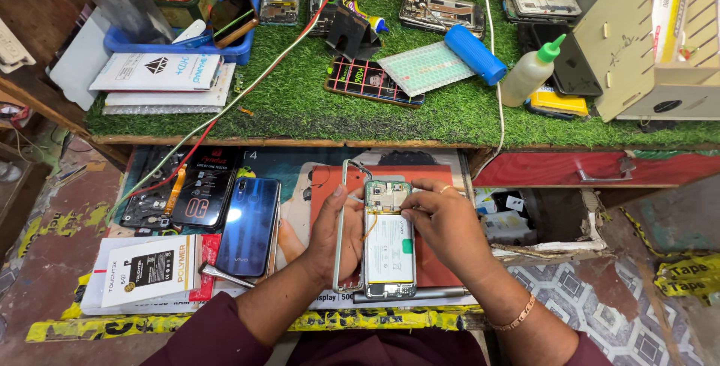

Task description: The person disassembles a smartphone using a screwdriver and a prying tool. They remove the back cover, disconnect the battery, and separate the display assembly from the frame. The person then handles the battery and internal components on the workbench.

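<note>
1. Artificial-grass shelf is running across the top, carrying a blue roller, a green-capped squeeze bottle and spare phone parts.
2. Blue phone back cover is lying face-up, well apart to the left of the work — boxed battery pack nearer the edge.
3. Opened phone is sitting on the red mat, battery and board exposed, its loose frame just beside it.
4. Left hand is bracing the phone's left edge, fingers curled against it.
5. Right hand is pinching narrow at the upper board; any tool between the fingertips — cannot tell.
6. Judgement: keeping the chassis pinned flat and working the connector gently would be doing this well.
</note>
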